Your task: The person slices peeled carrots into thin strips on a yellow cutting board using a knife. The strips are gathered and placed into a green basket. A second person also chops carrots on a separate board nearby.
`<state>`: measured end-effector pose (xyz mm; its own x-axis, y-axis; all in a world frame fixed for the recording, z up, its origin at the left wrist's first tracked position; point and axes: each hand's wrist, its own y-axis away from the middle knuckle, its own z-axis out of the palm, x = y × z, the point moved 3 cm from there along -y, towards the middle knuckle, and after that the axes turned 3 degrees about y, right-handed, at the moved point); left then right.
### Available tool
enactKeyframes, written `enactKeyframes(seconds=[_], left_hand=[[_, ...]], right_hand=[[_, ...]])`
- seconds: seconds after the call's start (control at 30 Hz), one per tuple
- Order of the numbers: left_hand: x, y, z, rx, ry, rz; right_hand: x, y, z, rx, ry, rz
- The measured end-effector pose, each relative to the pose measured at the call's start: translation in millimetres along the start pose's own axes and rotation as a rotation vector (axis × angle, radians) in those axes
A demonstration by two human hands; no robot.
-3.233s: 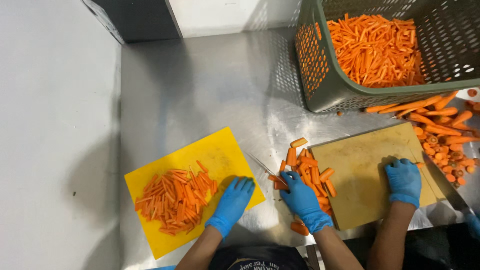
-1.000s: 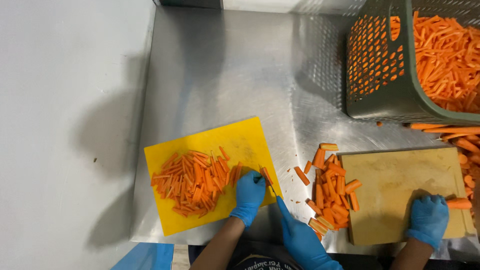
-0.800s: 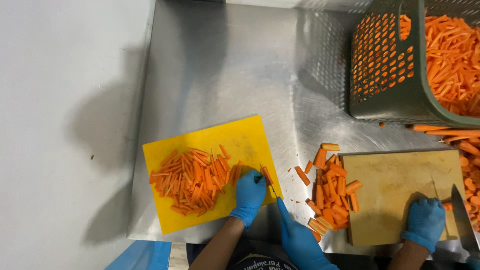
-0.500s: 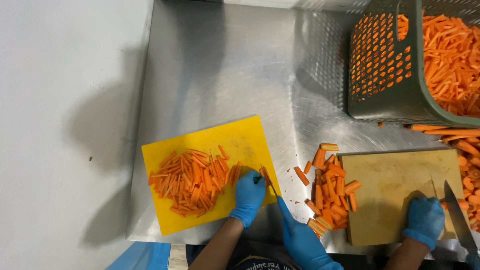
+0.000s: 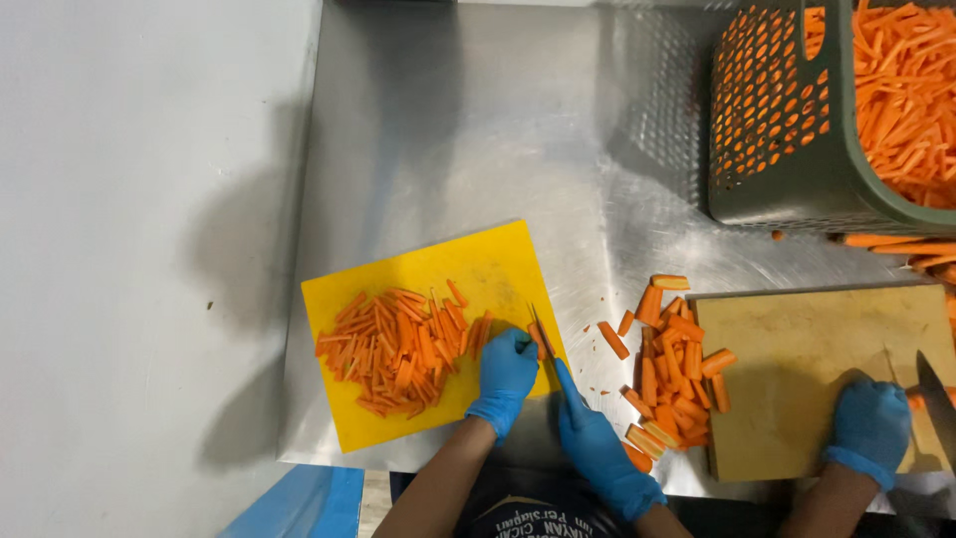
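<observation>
My left hand (image 5: pixel 505 372), in a blue glove, presses a short carrot piece (image 5: pixel 534 337) onto the right edge of a yellow cutting board (image 5: pixel 468 264). My right hand (image 5: pixel 590 430), also gloved, grips a small knife (image 5: pixel 544 333) whose blade rests against that piece. A heap of thin carrot sticks (image 5: pixel 398 344) lies on the board just left of my left hand. Thicker carrot chunks (image 5: pixel 677 369) are piled on the steel table to the right of my right hand.
A wooden cutting board (image 5: pixel 807 339) lies at the right, where a co-worker's gloved hand (image 5: pixel 871 418) is next to a large knife (image 5: pixel 936 399). A green perforated basket (image 5: pixel 777 189) of carrot sticks stands at the back right. A grey wall borders the steel table (image 5: pixel 478 130) on the left.
My right hand left the chunk pile and came to the yellow board with the knife. The co-worker's large knife has appeared beside the gloved hand at the right edge.
</observation>
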<state>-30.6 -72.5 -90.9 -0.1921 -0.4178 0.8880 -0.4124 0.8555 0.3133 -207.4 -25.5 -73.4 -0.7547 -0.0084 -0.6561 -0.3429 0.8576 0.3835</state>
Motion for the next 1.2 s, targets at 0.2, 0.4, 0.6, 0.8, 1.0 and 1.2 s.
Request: enactKeyframes(seconds=[0.2, 0.4, 0.6, 0.8, 1.0, 1.2], left_hand=[[2, 3, -2, 0.040, -0.077, 0.051], [1, 2, -1, 0.045, -0.077, 0.045], [6, 3, -4, 0.020, -0.085, 0.044], [10, 6, -7, 0.051, -0.047, 0.114], [11, 9, -8, -0.028, 0.080, -0.016], [35, 30, -14, -0.046, -0.494, 0.369]], right_hand=[[-6, 13, -10, -0.063, 0.108, 0.118], [-19, 23, -6, -0.026, 0.115, 0.079], [2, 18, 2, -0.117, 0.249, 0.141], [3, -1, 13, -0.027, 0.203, 0.012], [36, 0, -25, -0.416, -0.907, 0.478], [53, -6, -80, 0.011, -0.606, 0.262]])
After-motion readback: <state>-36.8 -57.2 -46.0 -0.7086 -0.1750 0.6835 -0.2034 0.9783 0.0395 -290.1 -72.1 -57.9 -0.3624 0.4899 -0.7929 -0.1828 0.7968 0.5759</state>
